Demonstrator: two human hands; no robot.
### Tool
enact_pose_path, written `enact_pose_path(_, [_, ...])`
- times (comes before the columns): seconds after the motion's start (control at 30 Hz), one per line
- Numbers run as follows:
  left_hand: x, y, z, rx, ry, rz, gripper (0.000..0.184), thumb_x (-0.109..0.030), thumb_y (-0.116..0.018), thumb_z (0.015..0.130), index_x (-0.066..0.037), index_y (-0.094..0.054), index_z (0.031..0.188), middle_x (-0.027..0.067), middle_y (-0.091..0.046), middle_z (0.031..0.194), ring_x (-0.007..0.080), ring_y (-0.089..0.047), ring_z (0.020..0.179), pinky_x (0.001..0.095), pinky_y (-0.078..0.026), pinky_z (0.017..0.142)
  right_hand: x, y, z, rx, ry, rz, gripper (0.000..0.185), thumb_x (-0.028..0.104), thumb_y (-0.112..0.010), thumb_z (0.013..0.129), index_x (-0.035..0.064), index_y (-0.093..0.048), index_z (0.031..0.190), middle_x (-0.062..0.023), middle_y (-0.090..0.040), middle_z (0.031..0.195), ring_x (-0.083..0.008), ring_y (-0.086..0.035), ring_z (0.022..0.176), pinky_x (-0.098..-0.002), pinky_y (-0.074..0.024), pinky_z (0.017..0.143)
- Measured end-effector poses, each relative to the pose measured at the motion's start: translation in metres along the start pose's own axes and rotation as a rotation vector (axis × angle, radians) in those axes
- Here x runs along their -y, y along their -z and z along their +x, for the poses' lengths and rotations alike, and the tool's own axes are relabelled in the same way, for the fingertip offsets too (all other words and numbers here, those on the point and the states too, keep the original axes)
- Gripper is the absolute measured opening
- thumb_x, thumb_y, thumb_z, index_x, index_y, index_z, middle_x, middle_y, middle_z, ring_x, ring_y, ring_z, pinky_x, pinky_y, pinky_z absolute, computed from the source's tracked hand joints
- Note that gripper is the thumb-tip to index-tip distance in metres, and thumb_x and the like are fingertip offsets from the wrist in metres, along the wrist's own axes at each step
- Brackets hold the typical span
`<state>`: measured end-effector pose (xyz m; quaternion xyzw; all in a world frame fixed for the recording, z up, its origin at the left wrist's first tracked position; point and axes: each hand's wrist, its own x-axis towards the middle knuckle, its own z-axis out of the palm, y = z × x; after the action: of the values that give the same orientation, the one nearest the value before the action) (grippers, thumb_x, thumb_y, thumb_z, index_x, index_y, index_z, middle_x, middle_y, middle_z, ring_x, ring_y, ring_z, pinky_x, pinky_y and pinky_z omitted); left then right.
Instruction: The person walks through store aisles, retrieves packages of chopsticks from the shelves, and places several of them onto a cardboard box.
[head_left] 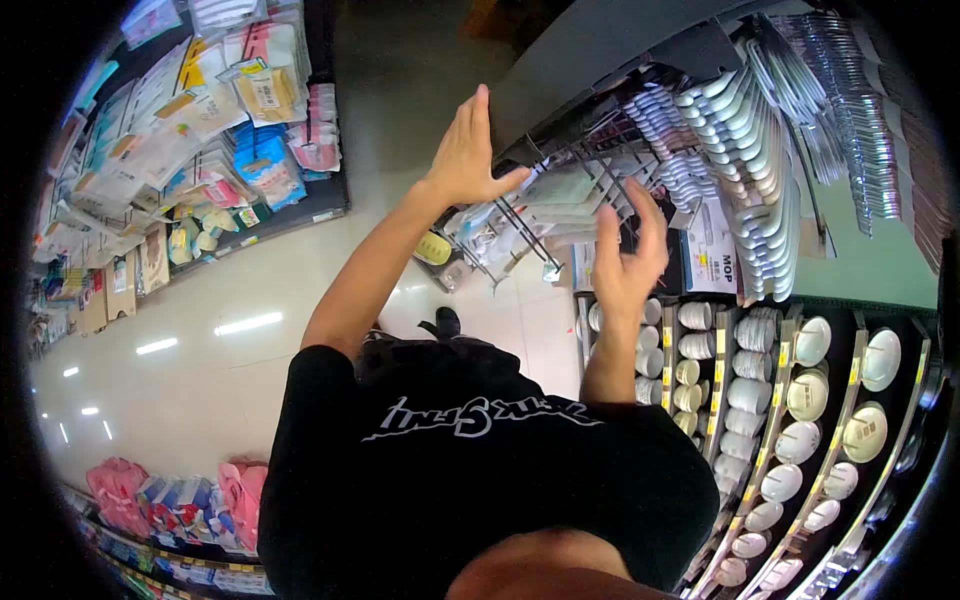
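My left hand is raised beside the edge of a dark shelf panel, fingers stretched out and thumb apart, near the ends of metal display hooks. Farther right, my right hand is held up with its fingers apart, in front of the hooks and the hanging flat packs. Neither hand holds anything. Whether a fingertip touches a hook or pack cannot be made out. Rows of hanging white hangers are to the right of my right hand.
Shelves of bowls and plates stand at the right. A box marked MOP is behind my right hand. Packaged goods hang on a rack at the left. Pink bags are at the lower left. Tiled floor lies between the racks.
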<state>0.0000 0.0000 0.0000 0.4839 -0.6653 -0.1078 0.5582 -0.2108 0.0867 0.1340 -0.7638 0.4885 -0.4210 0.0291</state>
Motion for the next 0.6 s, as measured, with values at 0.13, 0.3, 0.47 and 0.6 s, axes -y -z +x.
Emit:
enact_pose_path(0.13, [-0.013,-0.016,-0.002,-0.183,0.047,-0.104,0.118,-0.058,-0.078,0.069,0.006,-0.018,0.147,0.0294,-0.038,0.135,0.0439,-0.040,0.124,0.0499,-0.032,0.106,-0.035,0.026,-0.012,0.151,-0.047,-0.383,0.043,0.018,-0.066,0.089,-0.0024,-0.055,0.125,-0.0228,-0.057,0.127,-0.0395,-0.053,0.116,-0.0465,-0.0395,0.102])
enact_pose_path(0.3, [-0.027,-0.043,0.011,-0.516,0.254,-0.083,0.098,-0.062,-0.075,0.072,0.002,-0.038,0.136,0.0234,-0.045,0.128,0.0394,-0.045,0.117,0.0501,-0.035,0.099,-0.069,0.009,-0.005,0.272,-0.049,-0.484,0.051,0.032,-0.062,0.091,-0.0025,-0.052,0.128,-0.0241,-0.057,0.126,-0.0416,-0.055,0.116,-0.0496,-0.0414,0.098])
enact_pose_path(0.47, [-0.018,-0.055,0.020,-0.692,0.151,0.014,0.087,-0.063,-0.074,0.073,0.004,-0.049,0.122,0.0222,-0.057,0.109,0.0409,-0.057,0.098,0.0479,-0.046,0.084,-0.087,0.009,0.018,0.329,-0.164,-0.415,0.033,0.035,-0.056,0.096,0.0037,-0.065,0.105,-0.0179,-0.067,0.102,-0.0387,-0.065,0.088,-0.0459,-0.0509,0.076])
enact_pose_path(0.6, [-0.014,-0.053,0.018,-0.668,0.179,0.088,0.090,-0.065,-0.073,0.071,0.007,-0.049,0.118,0.0246,-0.057,0.108,0.0432,-0.057,0.098,0.0492,-0.047,0.085,-0.102,-0.011,0.010,0.166,-0.074,-0.458,0.029,0.033,-0.055,0.097,0.0078,-0.066,0.089,-0.0127,-0.068,0.085,-0.0367,-0.065,0.073,-0.0439,-0.0500,0.061])
